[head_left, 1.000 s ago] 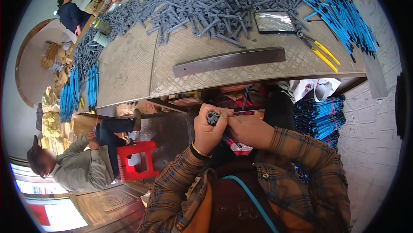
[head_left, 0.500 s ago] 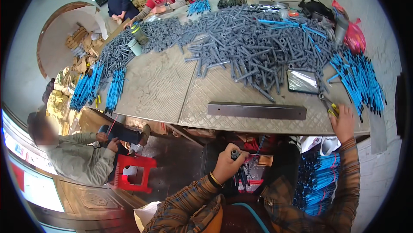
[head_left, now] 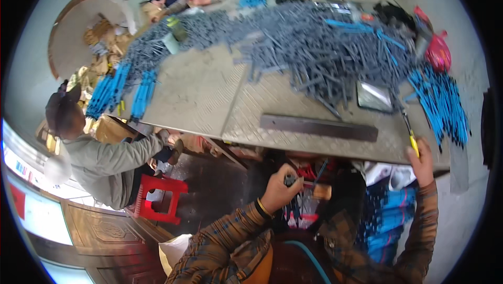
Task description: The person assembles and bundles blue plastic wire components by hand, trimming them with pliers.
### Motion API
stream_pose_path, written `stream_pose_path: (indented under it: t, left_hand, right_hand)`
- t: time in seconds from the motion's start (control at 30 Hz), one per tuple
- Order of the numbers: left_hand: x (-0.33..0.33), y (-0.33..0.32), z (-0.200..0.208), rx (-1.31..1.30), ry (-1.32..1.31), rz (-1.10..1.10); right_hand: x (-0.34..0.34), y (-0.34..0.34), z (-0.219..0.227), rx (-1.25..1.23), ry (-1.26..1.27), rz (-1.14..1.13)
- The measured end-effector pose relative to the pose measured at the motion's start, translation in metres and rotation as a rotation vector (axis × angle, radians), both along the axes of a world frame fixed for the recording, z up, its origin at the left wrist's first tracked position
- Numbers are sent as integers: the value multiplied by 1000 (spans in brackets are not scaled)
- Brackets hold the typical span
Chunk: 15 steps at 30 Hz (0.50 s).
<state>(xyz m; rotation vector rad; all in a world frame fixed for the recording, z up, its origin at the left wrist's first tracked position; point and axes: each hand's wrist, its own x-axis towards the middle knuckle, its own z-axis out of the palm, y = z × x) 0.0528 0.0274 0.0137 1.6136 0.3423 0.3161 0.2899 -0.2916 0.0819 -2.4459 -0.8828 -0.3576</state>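
Note:
My left hand (head_left: pixel 282 188) is closed round a dark grey tube-shaped piece (head_left: pixel 289 179), whose round hollow end shows above my thumb. The hand is over my lap, just off the table's front edge. At the table's right front corner my right hand (head_left: pixel 422 162) grips a pair of pliers (head_left: pixel 414 143) by the yellow handles, with the metal jaws pointing away from me. Left of the pliers lies a dark metal bar (head_left: pixel 319 127). A dark flat tablet-like thing (head_left: pixel 374 96) with a shiny face rests by the grey pile.
Grey tube pieces (head_left: pixel 314 48) are heaped across the table (head_left: pixel 194 85). Blue rods (head_left: pixel 443 103) lie bundled at the right, more at the left. On the left a person in a grey-green jacket (head_left: pixel 110 161) sits by a red stool (head_left: pixel 162 200). Other people are at the far side.
My right hand has taken hold of the pliers and lifted them slightly; their handles have come together. My left hand still holds the grey piece. The seated person has leaned forward, reaching down.

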Motion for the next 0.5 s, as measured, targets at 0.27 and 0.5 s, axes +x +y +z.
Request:
stream_pose_path:
  t: [0.27, 0.5]
  left_hand:
    - [7, -6, 43, 52, -71, -332]
    - [-5, -11, 43, 153, -42, -324]
  right_hand:
    - [-70, 106, 45, -169, -399, 648]
    - [-76, 115, 37, -237, -523, 675]
